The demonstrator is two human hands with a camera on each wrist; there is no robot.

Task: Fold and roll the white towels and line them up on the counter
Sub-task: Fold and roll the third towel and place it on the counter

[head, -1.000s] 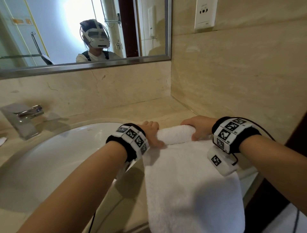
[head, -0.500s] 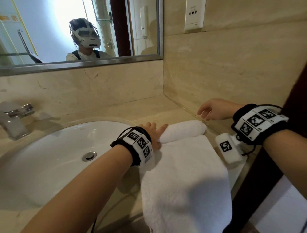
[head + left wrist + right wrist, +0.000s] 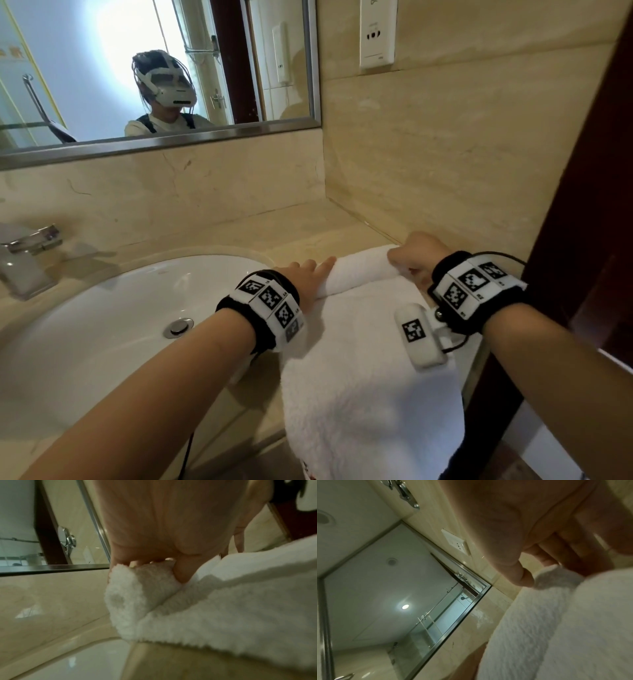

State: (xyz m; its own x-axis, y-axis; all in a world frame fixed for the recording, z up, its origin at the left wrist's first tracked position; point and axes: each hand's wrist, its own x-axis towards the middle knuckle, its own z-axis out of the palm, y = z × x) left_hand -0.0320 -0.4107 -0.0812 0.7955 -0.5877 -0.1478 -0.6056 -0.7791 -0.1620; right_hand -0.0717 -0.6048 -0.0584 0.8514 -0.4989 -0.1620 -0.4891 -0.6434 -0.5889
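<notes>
A white towel (image 3: 370, 394) lies on the beige counter (image 3: 308, 236) to the right of the sink, its near part hanging over the front edge. Its far end is wound into a roll (image 3: 363, 274). My left hand (image 3: 310, 277) holds the roll's left end; in the left wrist view the thumb (image 3: 181, 572) presses the near side of the roll (image 3: 137, 595) and the fingertips lie over its top. My right hand (image 3: 418, 257) is curled over the right end, thumb (image 3: 522, 577) and fingers closing round the roll (image 3: 556, 580).
A white sink basin (image 3: 102, 325) with a chrome faucet (image 3: 24, 260) fills the left. The side wall (image 3: 445, 171) stands close behind the roll's right end. A dark wooden door frame (image 3: 582, 240) rises at the right. A mirror (image 3: 154, 68) hangs above.
Half a second ago my right hand was lifted off and open near the wall; it has come back down onto the roll's right end. The left hand stayed on the left end.
</notes>
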